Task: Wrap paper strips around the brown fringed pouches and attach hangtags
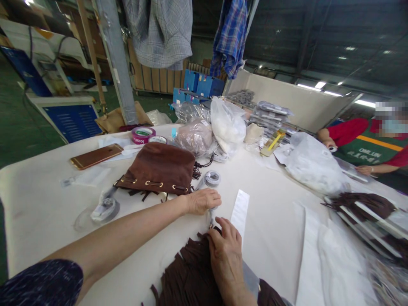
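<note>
A dark brown fringed bag [188,276] lies at the table's front, partly hidden by my right hand [227,255]. That hand is closed at the bag's upper edge, thumb and fingers bent around it. Just beyond it, my left hand [204,201] is closed on a thin grey strip [210,217], which runs down to the bag; the fingers hide most of it. A small grey roll [212,177] sits right behind the left hand. Behind my left forearm rests a brown drawstring bag [161,165] with gold eyelets.
A phone [96,156], purple tape roll [143,134] and wrapped grey coil [105,209] lie left. White strips [240,210], [307,250] and plastic bags [314,163] are on the right. Packed fringed bags [366,206] lie far right. A co-worker in a green apron [360,148] stands across.
</note>
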Demonstrator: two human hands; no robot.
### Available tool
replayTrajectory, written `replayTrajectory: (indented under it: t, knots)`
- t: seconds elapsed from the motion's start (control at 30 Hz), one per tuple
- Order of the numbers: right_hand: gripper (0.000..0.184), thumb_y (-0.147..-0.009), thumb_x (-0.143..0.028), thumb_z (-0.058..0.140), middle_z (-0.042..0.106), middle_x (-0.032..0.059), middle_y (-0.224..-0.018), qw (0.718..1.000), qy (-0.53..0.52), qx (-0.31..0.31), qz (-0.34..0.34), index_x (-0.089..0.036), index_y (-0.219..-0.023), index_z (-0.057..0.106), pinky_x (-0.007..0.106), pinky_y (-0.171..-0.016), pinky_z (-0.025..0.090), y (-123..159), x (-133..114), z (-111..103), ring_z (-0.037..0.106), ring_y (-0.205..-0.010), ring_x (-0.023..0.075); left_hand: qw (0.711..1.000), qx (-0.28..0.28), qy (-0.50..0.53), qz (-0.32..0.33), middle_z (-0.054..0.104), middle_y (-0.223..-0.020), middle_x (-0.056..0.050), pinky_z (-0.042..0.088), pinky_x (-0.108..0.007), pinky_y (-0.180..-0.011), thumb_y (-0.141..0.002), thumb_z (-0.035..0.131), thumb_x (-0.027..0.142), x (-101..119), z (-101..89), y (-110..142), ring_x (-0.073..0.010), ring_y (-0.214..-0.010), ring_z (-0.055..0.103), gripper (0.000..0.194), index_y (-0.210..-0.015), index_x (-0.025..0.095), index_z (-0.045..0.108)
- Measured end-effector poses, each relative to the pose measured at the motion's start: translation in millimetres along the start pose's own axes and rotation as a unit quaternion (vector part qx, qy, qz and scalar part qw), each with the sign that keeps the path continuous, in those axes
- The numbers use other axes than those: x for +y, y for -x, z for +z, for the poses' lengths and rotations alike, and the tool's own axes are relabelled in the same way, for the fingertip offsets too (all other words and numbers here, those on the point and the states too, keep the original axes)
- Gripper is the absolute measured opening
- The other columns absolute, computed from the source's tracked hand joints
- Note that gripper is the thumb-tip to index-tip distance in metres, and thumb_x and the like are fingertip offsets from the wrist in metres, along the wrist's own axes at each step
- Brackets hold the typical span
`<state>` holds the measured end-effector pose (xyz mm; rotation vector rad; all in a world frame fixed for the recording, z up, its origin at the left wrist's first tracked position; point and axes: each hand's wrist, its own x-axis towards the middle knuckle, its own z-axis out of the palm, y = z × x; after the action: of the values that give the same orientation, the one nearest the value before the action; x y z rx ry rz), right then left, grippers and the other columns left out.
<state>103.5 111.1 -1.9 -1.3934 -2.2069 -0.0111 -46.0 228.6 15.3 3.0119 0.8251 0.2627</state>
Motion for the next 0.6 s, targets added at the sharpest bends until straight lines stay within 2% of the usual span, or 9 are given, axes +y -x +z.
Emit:
replayTrajectory:
  t: [0.1,0.2,0.3,0.37,0.43,0.47,0.5,0.57,0.6]
  knots:
    - [0.021,-0.083,-0.011,0.049,0.062,0.0095,-0.107,1.000,0.002,-0.016,-0.024,-0.020,-0.098,0.060,0.050,-0.097,0.029,8,-15,1,0.049,-0.108,0.0281,1.000,-0.006,0.004,-0.006,0.059,-0.092,-0.006,0.038,-0.026,-0.080,-0.069,0.052,0.002,-1,-1.6,-4,-0.0191,-0.088,0.050,0.021,-0.084,0.016,0.052]
    - [0.023,-0.082,-0.016,0.053,0.064,0.0089,-0.095,0.995,0.003,-0.096,-0.007,-0.017,-0.106,0.056,0.054,-0.103,0.023,19,-39,-6,0.052,-0.104,0.0272,1.000,0.013,0.018,-0.009,0.060,-0.089,-0.005,0.038,-0.025,-0.080,-0.065,0.047,-0.004,7,-3.5,-7,-0.0179,-0.089,0.051,0.027,-0.084,0.014,0.054]
    - [0.012,-0.081,-0.024,0.056,0.066,0.0020,-0.088,0.973,-0.094,-0.205,-0.055,-0.020,-0.093,0.058,0.045,-0.105,0.027,23,-59,-23,0.058,-0.090,0.0188,0.997,0.055,0.042,-0.014,0.059,-0.090,-0.004,0.037,-0.025,-0.083,-0.062,0.032,-0.012,12,0.8,-8,-0.0150,-0.090,0.051,0.040,-0.084,0.011,0.054]
    - [0.020,-0.085,-0.029,0.052,0.066,-0.0028,-0.099,0.968,-0.166,-0.178,-0.057,-0.025,-0.105,0.055,0.041,-0.109,0.020,24,-61,-39,0.058,-0.095,0.0140,0.995,0.082,0.057,-0.010,0.059,-0.096,-0.005,0.038,-0.027,-0.086,-0.064,0.023,-0.013,9,8.9,-8,-0.0144,-0.096,0.050,0.047,-0.090,0.009,0.056]
    - [0.025,-0.089,-0.031,0.047,0.063,-0.0052,-0.108,0.974,-0.213,-0.082,-0.015,-0.030,-0.114,0.052,0.035,-0.109,0.022,26,-48,-64,0.056,-0.102,0.0116,0.992,0.105,0.065,-0.013,0.058,-0.108,-0.007,0.037,-0.033,-0.091,-0.069,0.018,-0.010,5,17.0,-7,-0.0161,-0.106,0.048,0.053,-0.102,0.007,0.055]
    - [0.026,-0.090,-0.031,0.045,0.063,-0.0046,-0.108,0.974,-0.223,-0.026,0.026,-0.030,-0.114,0.053,0.032,-0.106,0.027,30,-35,-79,0.056,-0.102,0.0115,0.991,0.116,0.065,-0.030,0.055,-0.116,-0.007,0.036,-0.037,-0.095,-0.072,0.016,-0.009,3,19.9,-4,-0.0172,-0.113,0.045,0.056,-0.109,0.008,0.054]
    - [0.026,-0.088,-0.030,0.046,0.064,-0.0029,-0.106,0.973,-0.224,0.000,0.058,-0.028,-0.113,0.055,0.028,-0.099,0.036,35,-16,-95,0.056,-0.102,0.0125,0.989,0.120,0.066,-0.049,0.052,-0.123,-0.006,0.035,-0.039,-0.097,-0.073,0.014,-0.008,2,21.7,0,-0.0180,-0.119,0.041,0.059,-0.116,0.010,0.051]
    - [0.023,-0.088,-0.026,0.044,0.066,0.0025,-0.097,0.969,-0.167,0.012,0.181,-0.022,-0.104,0.060,0.024,-0.081,0.046,50,36,-128,0.060,-0.090,0.0137,0.988,0.115,0.069,-0.082,0.045,-0.132,-0.003,0.032,-0.040,-0.100,-0.075,0.014,-0.005,-2,23.2,10,-0.0189,-0.125,0.036,0.060,-0.122,0.014,0.047]
    - [0.024,-0.087,-0.024,0.043,0.066,0.0044,-0.098,0.961,-0.089,-0.024,0.260,-0.019,-0.103,0.061,0.024,-0.078,0.046,60,67,-144,0.060,-0.087,0.0139,0.986,0.116,0.071,-0.091,0.043,-0.134,-0.001,0.032,-0.040,-0.100,-0.076,0.016,-0.003,-3,23.3,16,-0.0189,-0.125,0.036,0.059,-0.123,0.015,0.046]
